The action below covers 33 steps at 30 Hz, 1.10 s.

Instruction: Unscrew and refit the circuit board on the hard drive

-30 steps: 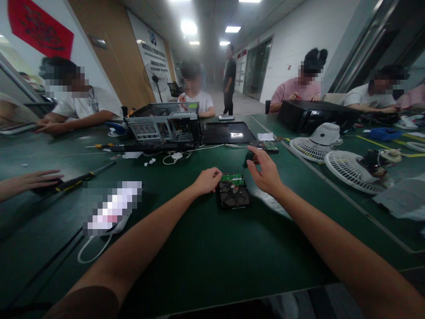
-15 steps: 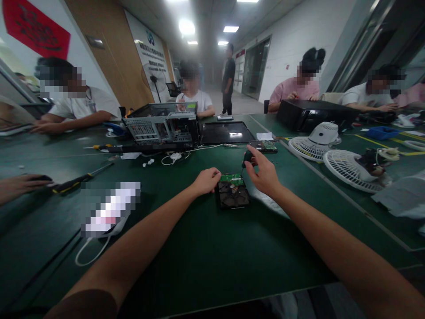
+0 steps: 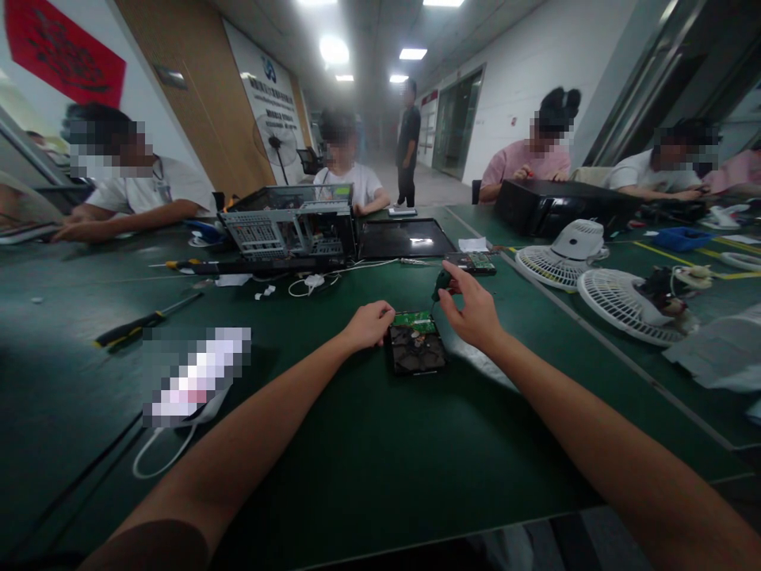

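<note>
A hard drive lies on the green table in front of me, its green circuit board at the far end. My left hand is closed on the drive's far left corner, fingertips at its edge. My right hand grips a small dark-handled screwdriver between thumb and fingers. The screwdriver stands roughly upright, and its thin shaft points down to the far right corner of the drive. Whether the tip sits in a screw is too small to tell.
Beyond the drive are an open computer case, a black panel and another drive. White fan parts lie right. A yellow-black screwdriver and a blurred phone-like object lie left. People sit around the table.
Another person's hand at the left edge has left the view, away from the yellow-black screwdriver. The person across the table has lowered a hand. My hands have barely moved.
</note>
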Tool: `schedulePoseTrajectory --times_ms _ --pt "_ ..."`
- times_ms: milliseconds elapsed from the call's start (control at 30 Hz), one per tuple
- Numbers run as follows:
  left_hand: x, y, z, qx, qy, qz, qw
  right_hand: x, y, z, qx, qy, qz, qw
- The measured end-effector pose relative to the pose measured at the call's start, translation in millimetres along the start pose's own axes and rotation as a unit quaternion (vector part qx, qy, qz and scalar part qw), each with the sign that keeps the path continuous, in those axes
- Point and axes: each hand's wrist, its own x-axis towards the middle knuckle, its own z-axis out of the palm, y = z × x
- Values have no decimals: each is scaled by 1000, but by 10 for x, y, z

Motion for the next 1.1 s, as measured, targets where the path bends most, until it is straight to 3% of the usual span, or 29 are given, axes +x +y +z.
schedulePoseTrajectory --times_ms 267,833,1100 --pt "14 -7 7 -4 3 -7 1000 -5 26 48 -13 26 -17 999" --pt "-2 21 0 -22 3 -24 999 -10 -29 22 -7 2 -45 999" --pt "15 0 6 -20 4 -17 1000 -34 21 77 3 22 -19 1000"
